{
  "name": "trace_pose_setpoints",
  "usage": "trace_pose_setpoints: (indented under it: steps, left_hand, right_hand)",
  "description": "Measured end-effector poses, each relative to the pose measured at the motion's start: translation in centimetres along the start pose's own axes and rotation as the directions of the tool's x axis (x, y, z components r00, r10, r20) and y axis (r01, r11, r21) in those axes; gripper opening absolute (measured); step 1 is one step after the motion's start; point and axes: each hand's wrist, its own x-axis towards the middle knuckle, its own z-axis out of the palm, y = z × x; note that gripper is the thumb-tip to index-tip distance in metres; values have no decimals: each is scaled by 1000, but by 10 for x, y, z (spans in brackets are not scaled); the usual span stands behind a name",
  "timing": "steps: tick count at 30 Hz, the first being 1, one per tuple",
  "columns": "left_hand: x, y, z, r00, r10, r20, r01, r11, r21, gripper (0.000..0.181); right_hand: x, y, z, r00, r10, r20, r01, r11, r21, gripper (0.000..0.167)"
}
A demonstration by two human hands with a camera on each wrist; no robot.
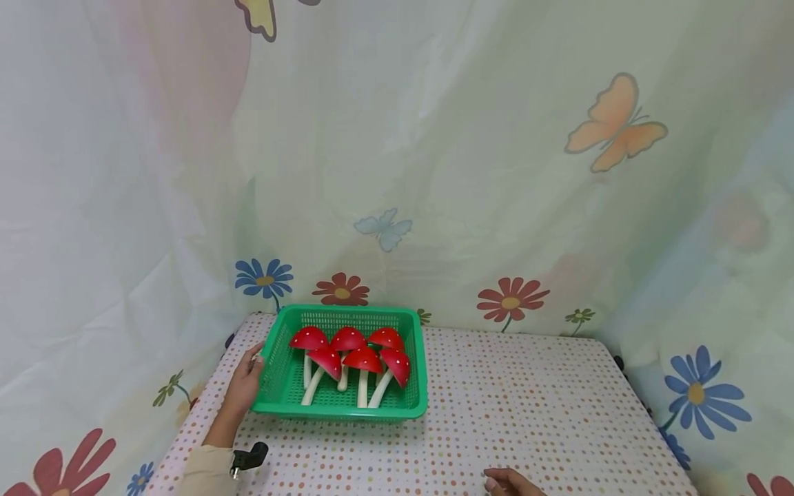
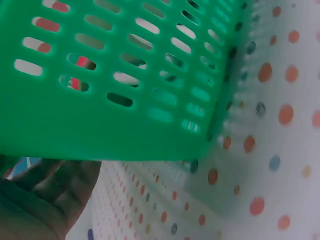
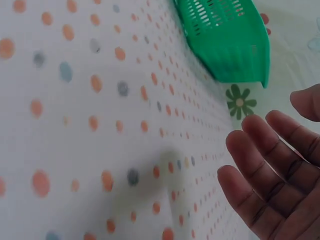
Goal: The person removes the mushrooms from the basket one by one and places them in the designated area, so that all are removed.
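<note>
A green plastic basket point(image 1: 341, 412) with slotted walls sits on the left part of the dotted table. Several model mushrooms point(image 1: 362, 359) lie inside, with red, white-spotted caps and pale stems. My left hand point(image 1: 245, 379) is at the basket's left rim, fingers extended along its outer side. In the left wrist view, the basket's rim hides the fingertips of that hand point(image 2: 55, 195). Low in the head view, my right hand point(image 1: 511, 482) is partly cut off by the frame edge. The right wrist view shows its fingers loosely bent, holding nothing, apart from the basket.
A white cloth with coloured dots covers the table point(image 1: 515, 406). Behind and beside it hangs a pale curtain point(image 1: 471, 172) printed with flowers and butterflies. A black device point(image 1: 250, 457) is strapped at my left wrist, over a beige sleeve point(image 1: 209, 472).
</note>
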Motion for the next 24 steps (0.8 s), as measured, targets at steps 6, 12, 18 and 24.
trace_pose_setpoints:
  steps: [6,12,18,24]
  left_hand:
    - [3,-4,0,1000,-19,18,19,1000,-1,50]
    - [3,-6,0,999,-22,28,22,1000,1,50]
    - [5,-3,3,1000,-17,26,17,1000,4,50]
    - [5,-7,-1,1000,-17,15,17,1000,7,50]
  right_hand:
    - [-10,-52,4,979,-183,-87,176,981,-81,32]
    - [-2,-123,7,879,-470,-87,468,883,-37,12]
    - [29,-180,15,799,-595,-82,600,798,62,8]
    - [64,-213,49,868,-494,53,447,823,351,16]
